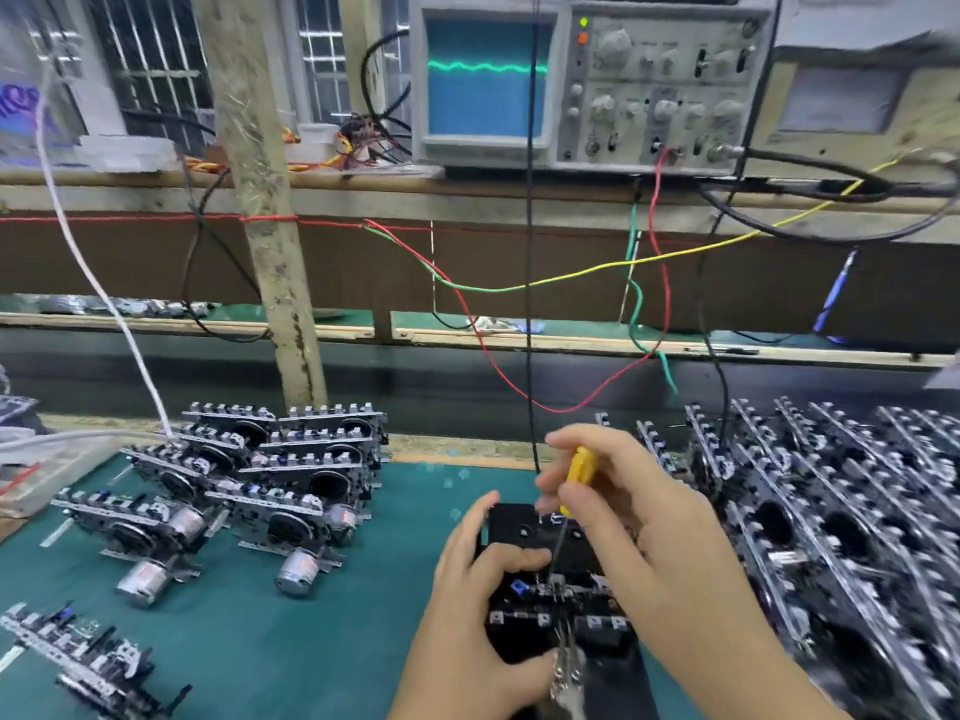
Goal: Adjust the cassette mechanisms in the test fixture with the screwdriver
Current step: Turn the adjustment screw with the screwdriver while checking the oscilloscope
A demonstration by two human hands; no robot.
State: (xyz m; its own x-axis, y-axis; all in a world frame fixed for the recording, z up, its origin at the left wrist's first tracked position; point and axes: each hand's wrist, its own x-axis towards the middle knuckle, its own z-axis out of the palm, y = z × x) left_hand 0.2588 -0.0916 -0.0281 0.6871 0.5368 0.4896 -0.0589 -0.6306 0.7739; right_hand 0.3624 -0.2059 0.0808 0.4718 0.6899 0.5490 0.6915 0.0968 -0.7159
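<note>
Both hands work close together over the black test fixture (pixel 550 579) at the near edge of the green mat (pixel 270 646). Our left hand (pixel 483 579) curls around the fixture's left side, thumb pressing on top of the cassette mechanism (pixel 545 589) seated in it. Our right hand (pixel 623 501) pinches the yellow handle of the screwdriver (pixel 577 472) between thumb and fingertips, its thin shaft angling down into the mechanism's middle.

To do this step well, we judge that we should keep the blade seated square in the screw, turn in small amounts with the fingertips only, and watch the green trace on the oscilloscope (pixel 488 75) up on the shelf while the left hand stops the fixture from shifting.

Our right wrist arches high, fingers pointing down; our left forearm comes in low from the near edge.

More mechanisms lie stacked on the left (pixel 280 459) and packed in rows on the right (pixel 831 511).
</note>
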